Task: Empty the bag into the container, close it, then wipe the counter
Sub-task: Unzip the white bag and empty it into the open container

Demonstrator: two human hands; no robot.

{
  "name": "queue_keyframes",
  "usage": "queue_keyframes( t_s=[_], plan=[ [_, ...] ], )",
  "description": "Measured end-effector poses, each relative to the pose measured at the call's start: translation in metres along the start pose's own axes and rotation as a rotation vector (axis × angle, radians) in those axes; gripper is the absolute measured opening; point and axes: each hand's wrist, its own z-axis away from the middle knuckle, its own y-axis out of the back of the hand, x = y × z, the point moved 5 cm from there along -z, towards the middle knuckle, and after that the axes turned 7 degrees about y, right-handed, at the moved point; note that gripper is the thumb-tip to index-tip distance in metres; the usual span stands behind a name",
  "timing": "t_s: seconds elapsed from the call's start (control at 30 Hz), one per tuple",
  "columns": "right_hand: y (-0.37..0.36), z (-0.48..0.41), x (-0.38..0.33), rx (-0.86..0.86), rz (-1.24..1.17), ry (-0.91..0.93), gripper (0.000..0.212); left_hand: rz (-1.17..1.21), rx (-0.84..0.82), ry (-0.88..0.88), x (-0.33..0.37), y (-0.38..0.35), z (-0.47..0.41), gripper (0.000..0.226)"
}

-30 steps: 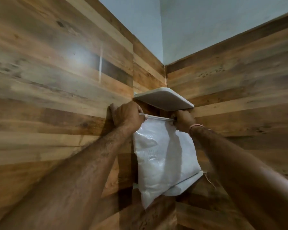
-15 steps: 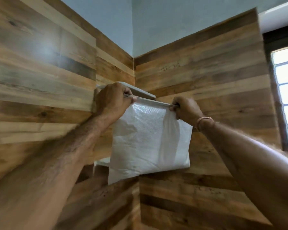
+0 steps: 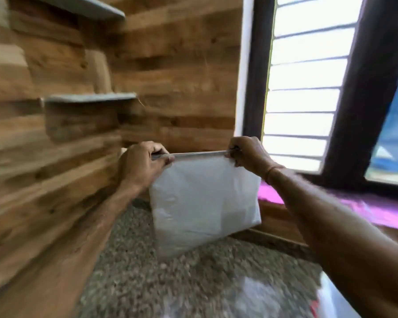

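Both hands gripping white bag top, above counter

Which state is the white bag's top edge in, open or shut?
Shut: the white bag hangs with its top edge stretched into one flat line between the left hand and right hand.

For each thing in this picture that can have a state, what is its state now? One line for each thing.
white bag: full-looking, top edge stretched flat between both hands, hanging above the counter.
left hand: closed on the bag's top left corner.
right hand: closed on the bag's top right corner.
counter: speckled stone; blurred clutter lies at its near edge.
lower corner shelf: nothing seen on it.
window: barred, bright daylight.
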Motion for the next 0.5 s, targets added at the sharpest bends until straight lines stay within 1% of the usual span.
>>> queue_keyframes(
  t_s=[0.1, 0.17, 0.2, 0.27, 0.3, 0.4, 0.5],
  plan=[
    [-0.014, 0.063, 0.041, -0.098, -0.007, -0.009, 0.011, -0.041, -0.08, 0.019, 0.009, -0.036, 0.071, 0.02],
    [-0.022, 0.106, 0.065, -0.137, -0.039, -0.062, 0.008, -0.038, -0.163, 0.035, 0.015, -0.06, 0.118, 0.02],
    [-0.026, 0.124, 0.075, -0.157, -0.051, -0.083, 0.013, -0.038, -0.199, 0.042, 0.016, -0.069, 0.139, 0.02],
    [-0.038, 0.152, 0.094, -0.204, -0.04, -0.113, 0.031, -0.057, -0.256, 0.044, 0.019, -0.085, 0.176, 0.019],
    [-0.045, 0.163, 0.101, -0.224, -0.031, -0.118, 0.033, -0.07, -0.274, 0.045, 0.019, -0.09, 0.191, 0.018],
    [-0.067, 0.185, 0.116, -0.275, -0.086, -0.153, 0.013, -0.12, -0.282, 0.105, 0.012, -0.097, 0.223, 0.017],
    [-0.088, 0.195, 0.122, -0.326, -0.137, -0.174, 0.012, -0.147, -0.263, 0.156, 0.003, -0.095, 0.245, 0.019]
  ],
)
